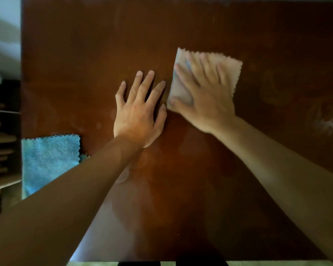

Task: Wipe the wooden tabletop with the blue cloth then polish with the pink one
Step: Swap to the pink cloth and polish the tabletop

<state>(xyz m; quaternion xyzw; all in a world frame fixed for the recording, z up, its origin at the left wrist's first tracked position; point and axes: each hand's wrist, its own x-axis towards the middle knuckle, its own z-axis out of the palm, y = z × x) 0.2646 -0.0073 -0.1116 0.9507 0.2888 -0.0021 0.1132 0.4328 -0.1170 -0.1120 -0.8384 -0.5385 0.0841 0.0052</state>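
Observation:
The dark brown wooden tabletop point(85, 64) fills most of the head view. A folded pink cloth point(232, 71) with zigzag edges lies right of centre. My right hand point(206, 95) presses flat on top of it with fingers spread, and it looks blurred. Just left of the pink cloth, my left hand point(139, 114) rests palm down on bare wood, fingers apart, holding nothing. The folded blue cloth point(50, 160) lies at the table's near left edge, partly hidden under my left forearm.
Pale smears point(327, 118) mark the wood at the far right. Beyond the table's left edge stand stacked brown shelves or boards point(2, 143). The table's near edge runs along the bottom of the view.

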